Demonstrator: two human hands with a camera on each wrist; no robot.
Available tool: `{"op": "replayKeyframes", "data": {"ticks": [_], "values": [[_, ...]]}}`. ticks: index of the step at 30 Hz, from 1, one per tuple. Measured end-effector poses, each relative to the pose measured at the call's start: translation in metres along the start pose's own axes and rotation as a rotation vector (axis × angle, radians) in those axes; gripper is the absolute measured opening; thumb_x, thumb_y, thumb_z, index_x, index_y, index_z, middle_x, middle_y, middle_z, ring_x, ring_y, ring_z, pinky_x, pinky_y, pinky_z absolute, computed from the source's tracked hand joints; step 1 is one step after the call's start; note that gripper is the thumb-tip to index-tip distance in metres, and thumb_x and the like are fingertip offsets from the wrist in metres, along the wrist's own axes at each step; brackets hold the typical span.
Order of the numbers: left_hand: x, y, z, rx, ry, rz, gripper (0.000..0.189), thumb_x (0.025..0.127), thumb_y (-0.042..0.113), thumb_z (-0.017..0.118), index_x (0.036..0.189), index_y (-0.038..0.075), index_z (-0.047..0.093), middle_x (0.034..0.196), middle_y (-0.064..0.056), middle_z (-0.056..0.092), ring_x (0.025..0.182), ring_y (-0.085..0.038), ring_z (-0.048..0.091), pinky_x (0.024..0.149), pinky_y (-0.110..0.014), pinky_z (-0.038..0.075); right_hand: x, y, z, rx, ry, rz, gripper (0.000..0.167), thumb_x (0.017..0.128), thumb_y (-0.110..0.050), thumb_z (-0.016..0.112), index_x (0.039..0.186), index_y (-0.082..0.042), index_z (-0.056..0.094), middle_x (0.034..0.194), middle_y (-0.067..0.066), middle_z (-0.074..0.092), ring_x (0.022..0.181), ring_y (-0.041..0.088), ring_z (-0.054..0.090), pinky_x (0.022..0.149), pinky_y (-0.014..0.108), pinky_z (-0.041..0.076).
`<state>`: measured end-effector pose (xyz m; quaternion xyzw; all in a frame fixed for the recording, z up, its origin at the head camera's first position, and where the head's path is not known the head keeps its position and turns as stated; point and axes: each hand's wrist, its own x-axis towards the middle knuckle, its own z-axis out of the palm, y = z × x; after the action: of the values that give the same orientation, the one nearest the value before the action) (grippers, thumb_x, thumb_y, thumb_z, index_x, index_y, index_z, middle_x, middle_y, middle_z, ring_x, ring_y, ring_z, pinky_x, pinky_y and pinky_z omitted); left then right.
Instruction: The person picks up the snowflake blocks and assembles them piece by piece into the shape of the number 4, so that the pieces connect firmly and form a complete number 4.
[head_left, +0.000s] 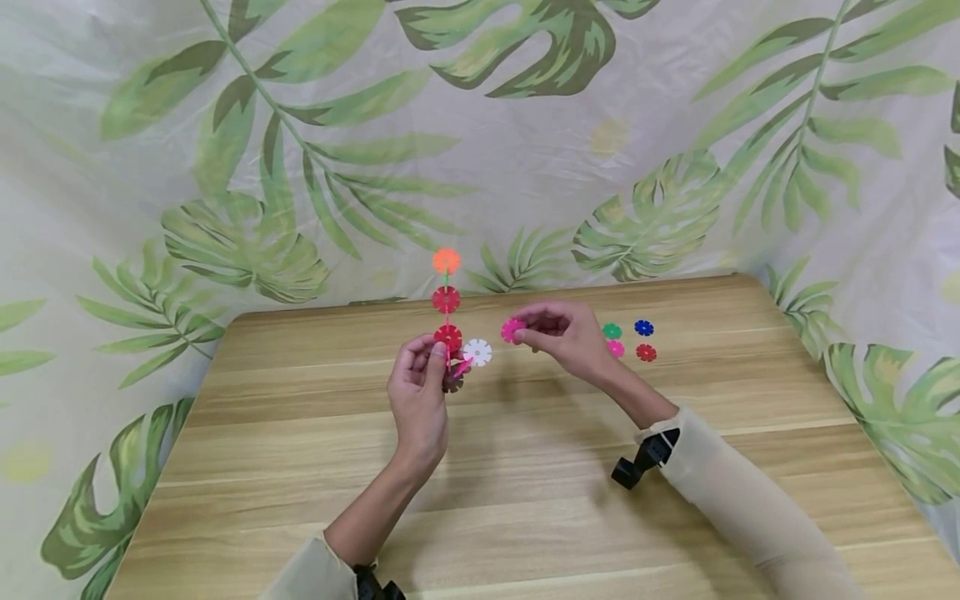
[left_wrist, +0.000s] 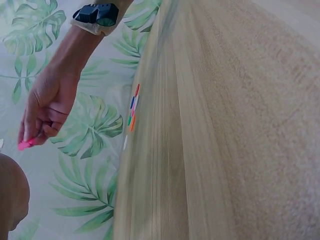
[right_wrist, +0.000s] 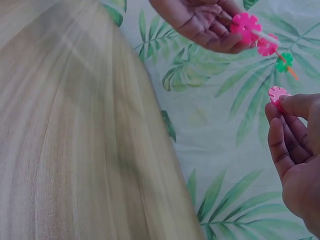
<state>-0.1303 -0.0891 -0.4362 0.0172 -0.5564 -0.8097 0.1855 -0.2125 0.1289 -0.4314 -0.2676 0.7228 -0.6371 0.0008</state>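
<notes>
My left hand [head_left: 417, 408] grips a chain of notched plastic discs [head_left: 446, 300] by its lower part. The chain stands upright above the fingers, with an orange disc [head_left: 446, 261] at its top and red and green ones below. A white disc [head_left: 477, 352] juts out to the right on a pink one, and a dark disc [head_left: 453, 382] shows underneath. To the right, my right hand [head_left: 567, 339] pinches a single pink disc [head_left: 512, 331] between thumb and fingers, apart from the chain. In the right wrist view that pink disc [right_wrist: 277, 94] faces the chain's side.
Several loose discs lie on the wooden table [head_left: 525, 517] beyond the right hand, among them a green disc [head_left: 612, 331], a blue disc [head_left: 644, 327] and a red disc [head_left: 647, 352]. A leaf-patterned cloth [head_left: 525, 167] hangs behind the table's far edge.
</notes>
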Motion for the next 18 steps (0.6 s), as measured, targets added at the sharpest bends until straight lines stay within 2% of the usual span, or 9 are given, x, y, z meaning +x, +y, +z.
{"op": "replayKeyframes", "data": {"ticks": [11,18], "values": [[-0.002,-0.003,0.003,0.018,-0.007,-0.004,0.014,0.108,0.009,0.06,0.12,0.001,0.062,0.101,-0.004,0.07,0.078,-0.011,0.065,0.063,-0.019,0.055,-0.012,-0.014,0.002,0.043,0.012,-0.055,0.02,0.093,0.009,0.075,0.113,0.006,0.075,0.098,0.019,0.078,0.074,0.017,0.072,0.065,0.027,0.061],[-0.004,-0.004,0.006,0.043,-0.015,-0.008,0.017,0.109,0.012,0.06,0.122,0.001,0.061,0.104,-0.005,0.07,0.083,-0.011,0.064,0.066,-0.02,0.056,-0.015,-0.017,0.005,0.04,0.023,-0.133,0.021,0.091,0.013,0.074,0.111,0.008,0.075,0.094,0.022,0.077,0.07,0.015,0.07,0.062,0.025,0.059]]}}
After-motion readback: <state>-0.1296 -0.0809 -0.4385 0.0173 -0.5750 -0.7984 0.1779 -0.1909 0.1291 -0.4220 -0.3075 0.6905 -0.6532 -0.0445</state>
